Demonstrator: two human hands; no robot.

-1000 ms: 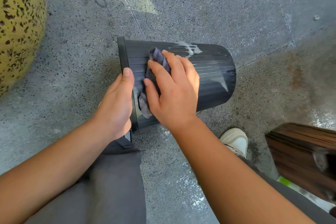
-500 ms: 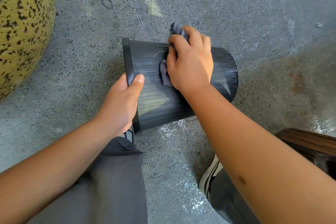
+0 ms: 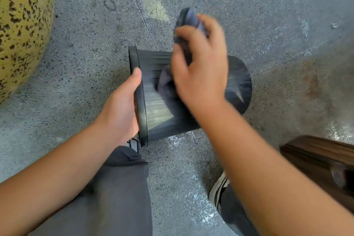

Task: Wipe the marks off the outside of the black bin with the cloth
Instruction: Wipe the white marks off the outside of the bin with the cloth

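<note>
The black ribbed bin (image 3: 157, 109) lies on its side on the speckled concrete floor, rim to the left and base to the right. My left hand (image 3: 119, 109) grips the rim, thumb over the edge. My right hand (image 3: 201, 69) is blurred above the bin's upper side and holds a dark grey-blue cloth (image 3: 186, 22), which sticks out past the fingertips and hangs below the palm. My right hand and the cloth hide most of the bin's top surface. No white mark shows on the visible ribs.
A large yellow speckled rounded object (image 3: 23, 25) fills the upper left. A dark wooden piece of furniture (image 3: 321, 155) stands at the lower right. My grey trouser leg (image 3: 115, 188) and a striped shoe (image 3: 218, 191) are close below the bin.
My right hand with the cloth swept from near the rim up over the white smear and now sits raised toward the far side. The smear no longer shows. My left hand stayed on the rim.
</note>
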